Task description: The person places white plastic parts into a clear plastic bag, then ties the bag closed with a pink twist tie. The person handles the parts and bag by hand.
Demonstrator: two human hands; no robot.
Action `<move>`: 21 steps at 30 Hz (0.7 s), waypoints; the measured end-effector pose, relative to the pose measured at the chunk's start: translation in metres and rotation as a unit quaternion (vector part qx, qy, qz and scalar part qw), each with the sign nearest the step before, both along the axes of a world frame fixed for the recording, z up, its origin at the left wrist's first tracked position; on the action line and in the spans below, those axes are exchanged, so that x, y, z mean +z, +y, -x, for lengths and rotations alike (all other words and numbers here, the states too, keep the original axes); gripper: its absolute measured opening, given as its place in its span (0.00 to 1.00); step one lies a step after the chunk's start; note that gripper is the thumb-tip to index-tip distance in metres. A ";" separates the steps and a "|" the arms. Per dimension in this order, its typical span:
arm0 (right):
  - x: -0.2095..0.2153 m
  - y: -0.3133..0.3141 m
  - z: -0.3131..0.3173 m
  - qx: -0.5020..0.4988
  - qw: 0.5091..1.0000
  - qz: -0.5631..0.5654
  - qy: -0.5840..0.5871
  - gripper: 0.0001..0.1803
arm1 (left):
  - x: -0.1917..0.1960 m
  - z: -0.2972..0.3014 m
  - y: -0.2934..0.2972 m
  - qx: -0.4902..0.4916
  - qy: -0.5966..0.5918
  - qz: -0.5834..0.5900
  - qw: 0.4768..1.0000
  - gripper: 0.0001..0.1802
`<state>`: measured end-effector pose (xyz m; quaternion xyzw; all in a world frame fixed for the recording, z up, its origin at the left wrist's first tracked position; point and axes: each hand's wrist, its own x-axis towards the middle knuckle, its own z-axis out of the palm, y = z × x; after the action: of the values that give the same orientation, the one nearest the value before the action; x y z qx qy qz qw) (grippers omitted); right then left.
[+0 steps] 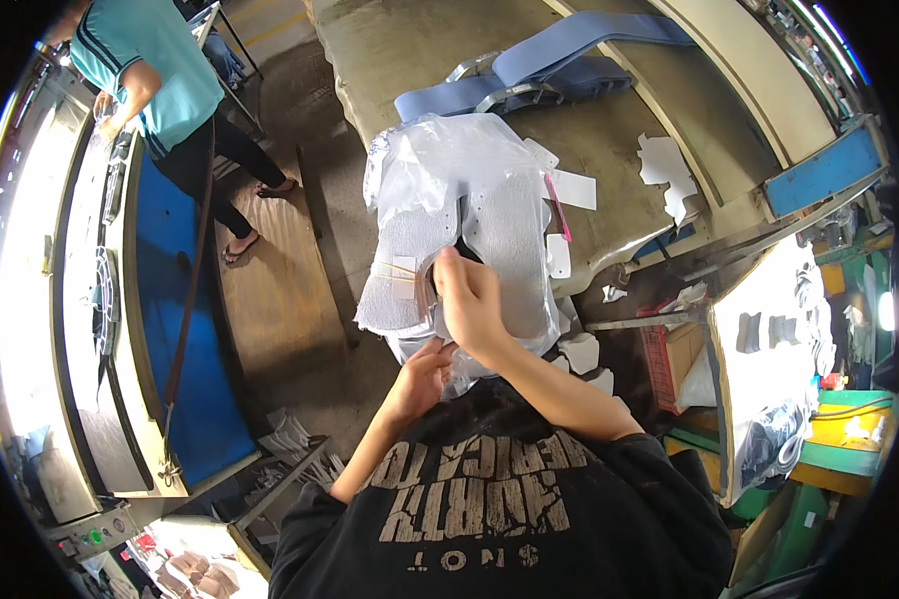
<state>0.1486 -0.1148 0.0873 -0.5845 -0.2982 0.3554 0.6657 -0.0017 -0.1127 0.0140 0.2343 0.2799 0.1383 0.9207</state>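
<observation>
A stack of grey perforated shoe-upper pieces [499,230] lies in a clear plastic bag [449,150] at the near edge of a worn workbench [390,50]. My right hand [469,295] reaches over the stack and pinches a piece near its tan-edged cutout, with a thin elastic band stretched across. My left hand [425,374] is below it, fingers curled on the lower edge of the pieces and the plastic.
Blue-grey fabric strips [549,70] lie further back on the bench. White paper patterns [664,165] and a pink pen [557,208] sit to the right. A person in a teal shirt [150,70] stands at a machine on the left. Shelves with parts are on the right.
</observation>
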 end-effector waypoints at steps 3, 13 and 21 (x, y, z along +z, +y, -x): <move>0.028 -0.035 -0.004 0.062 0.992 -0.113 0.005 0.32 | -0.005 0.009 0.001 -0.017 0.040 0.044 0.998 0.30; -0.052 -0.039 0.003 0.037 0.994 0.027 -0.101 0.15 | -0.027 0.011 0.001 -0.028 -0.046 0.027 0.998 0.25; -0.026 -0.086 0.004 0.123 0.798 0.144 -0.572 0.37 | 0.022 0.003 -0.002 -0.347 0.306 -0.624 0.629 0.29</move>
<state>0.1450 -0.2009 0.0612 -0.7292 -0.6391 0.0743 0.2330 -0.0044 -0.1144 0.0360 0.8617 0.2904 -0.1293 0.3955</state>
